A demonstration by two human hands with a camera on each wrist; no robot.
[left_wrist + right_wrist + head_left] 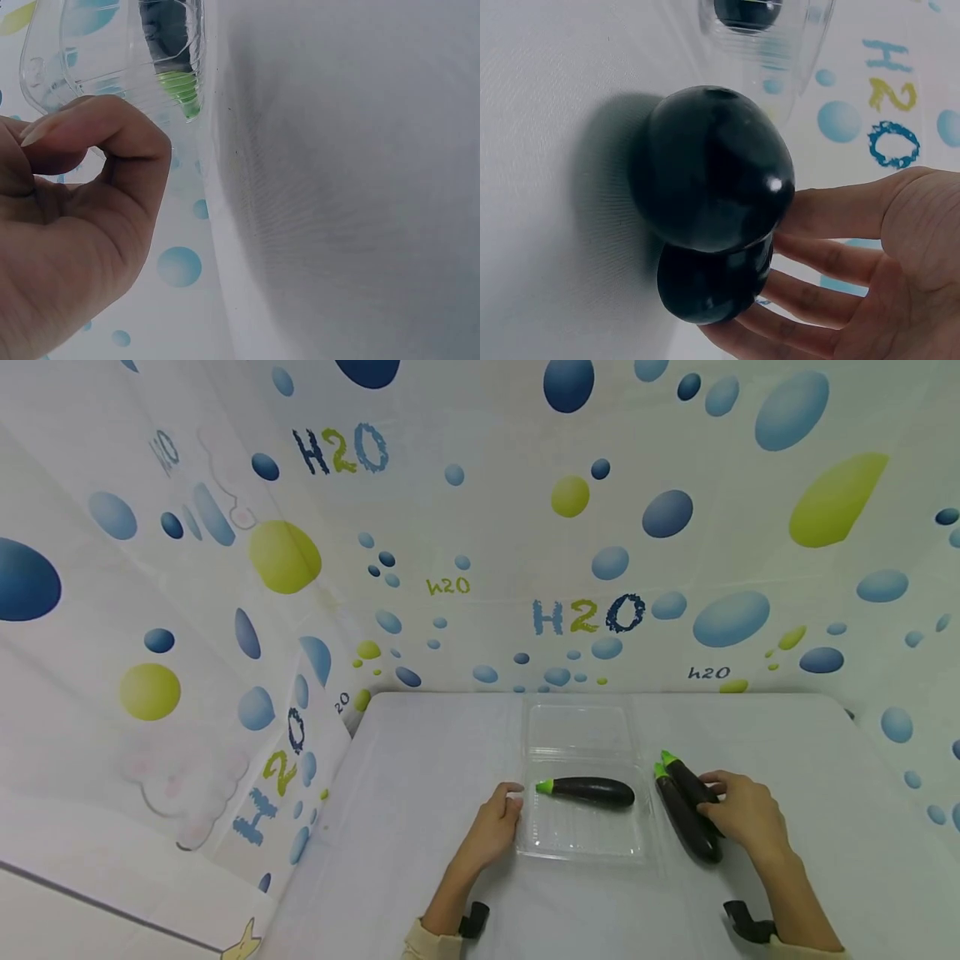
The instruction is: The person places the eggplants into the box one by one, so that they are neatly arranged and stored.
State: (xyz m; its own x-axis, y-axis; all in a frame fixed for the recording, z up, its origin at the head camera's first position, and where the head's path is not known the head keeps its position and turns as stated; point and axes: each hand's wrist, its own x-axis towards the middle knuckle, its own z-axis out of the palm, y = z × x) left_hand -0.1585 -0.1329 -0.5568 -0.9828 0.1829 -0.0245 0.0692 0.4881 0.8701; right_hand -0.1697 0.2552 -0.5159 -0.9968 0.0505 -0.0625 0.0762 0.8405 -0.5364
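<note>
A clear plastic clamshell container [581,843] lies with its lid folded back on the white table. Inside its near half rests a dark eggplant [592,790] with a bright green stem end, pointing left. My left hand [495,827] is at the container's left edge, its curled fingers and thumb on the rim; the exact contact is partly hidden in the left wrist view. To the right of the container lie two more eggplants side by side, touching. My right hand [742,810] grips the right-hand eggplant [688,779], thumb on one side and fingers around the other. The left-hand eggplant [686,818] lies against it.
The white table [420,735] backs onto a pale wall covering [495,527] printed with blue and green drops and H2O lettering. Another printed sheet [202,693] stands along the left side. Dark straps [474,920] sit at both wrists.
</note>
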